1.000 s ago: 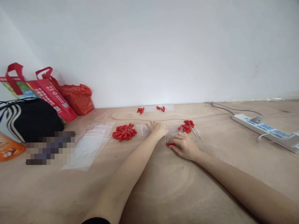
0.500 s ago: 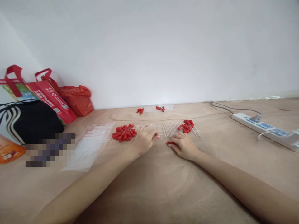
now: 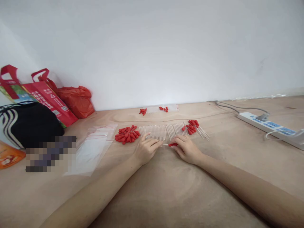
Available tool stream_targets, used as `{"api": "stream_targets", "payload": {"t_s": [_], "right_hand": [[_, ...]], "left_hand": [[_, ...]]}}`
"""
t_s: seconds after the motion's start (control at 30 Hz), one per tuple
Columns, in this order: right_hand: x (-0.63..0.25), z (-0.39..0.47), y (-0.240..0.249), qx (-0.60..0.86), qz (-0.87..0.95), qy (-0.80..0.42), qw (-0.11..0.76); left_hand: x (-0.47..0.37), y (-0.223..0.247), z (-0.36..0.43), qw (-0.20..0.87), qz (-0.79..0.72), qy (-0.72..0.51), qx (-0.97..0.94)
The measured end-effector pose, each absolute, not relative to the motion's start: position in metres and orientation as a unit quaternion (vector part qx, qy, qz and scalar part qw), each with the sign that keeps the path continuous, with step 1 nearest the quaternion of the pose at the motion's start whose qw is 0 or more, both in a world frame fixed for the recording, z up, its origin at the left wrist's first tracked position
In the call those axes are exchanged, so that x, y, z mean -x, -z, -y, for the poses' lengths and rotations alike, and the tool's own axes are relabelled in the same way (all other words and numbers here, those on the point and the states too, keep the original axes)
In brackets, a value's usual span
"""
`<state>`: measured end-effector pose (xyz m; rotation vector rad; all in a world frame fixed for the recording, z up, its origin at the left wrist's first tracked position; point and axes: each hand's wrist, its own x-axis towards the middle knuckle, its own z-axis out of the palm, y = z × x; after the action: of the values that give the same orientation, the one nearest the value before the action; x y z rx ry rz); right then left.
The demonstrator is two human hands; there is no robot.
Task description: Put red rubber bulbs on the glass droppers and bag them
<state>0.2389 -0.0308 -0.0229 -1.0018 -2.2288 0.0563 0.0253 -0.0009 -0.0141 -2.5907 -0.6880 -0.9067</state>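
Note:
My left hand [image 3: 146, 151] pinches a thin clear glass dropper tube [image 3: 165, 145], most of it hidden by the fingers. Between the fingertips of my right hand [image 3: 188, 150] is a red rubber dropper bulb [image 3: 173, 144]. The tube's end meets the bulb's mouth; how deep it sits I cannot tell. Just beyond my hands lie rows of loose glass tubes [image 3: 153, 132]. A heap of red bulbs [image 3: 127, 135] is left of the tubes. At the right end lie several droppers with bulbs fitted [image 3: 202, 132].
Clear zip bags [image 3: 95, 147] lie flat on the left. More bulbs [image 3: 142, 111] and a bag sit near the wall. Red shopping bags [image 3: 51, 98] and a black drawstring bag [image 3: 38, 125] stand far left. A power strip [image 3: 268, 126] with cables is on the right.
My left hand has drawn back from the tube row with a glass tube and brought its end to the red bulb. The right hand still holds the bulb. The view has shifted slightly.

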Motion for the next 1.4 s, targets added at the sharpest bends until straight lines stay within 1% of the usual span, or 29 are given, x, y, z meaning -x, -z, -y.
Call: {"api": "stream_targets", "payload": {"t_s": [0.47,0.63,1.03,1.23,1.4], "right_hand": [[-0.2348,0.0292,0.0285,0.337,0.857,-0.028,0.388],[-0.2351,0.0286,0.0299,0.327,0.855,-0.004,0.401],[-0.2375,0.0282,0.0291,0.310,0.872,0.036,0.378],[-0.2376,0.0284,0.0295,0.317,0.873,0.048,0.367],[-0.2365,0.0293,0.0278,0.328,0.873,0.061,0.355]], "left_hand": [[-0.0249,0.0128,0.0016,0.151,0.215,0.317,0.911],[-0.0249,0.0134,0.0018,0.153,0.220,0.304,0.914],[-0.0278,0.0134,0.0049,0.183,0.205,0.285,0.918],[-0.0297,0.0151,0.0058,0.191,0.219,0.269,0.918],[-0.0317,0.0138,0.0076,0.202,0.212,0.278,0.915]]}}
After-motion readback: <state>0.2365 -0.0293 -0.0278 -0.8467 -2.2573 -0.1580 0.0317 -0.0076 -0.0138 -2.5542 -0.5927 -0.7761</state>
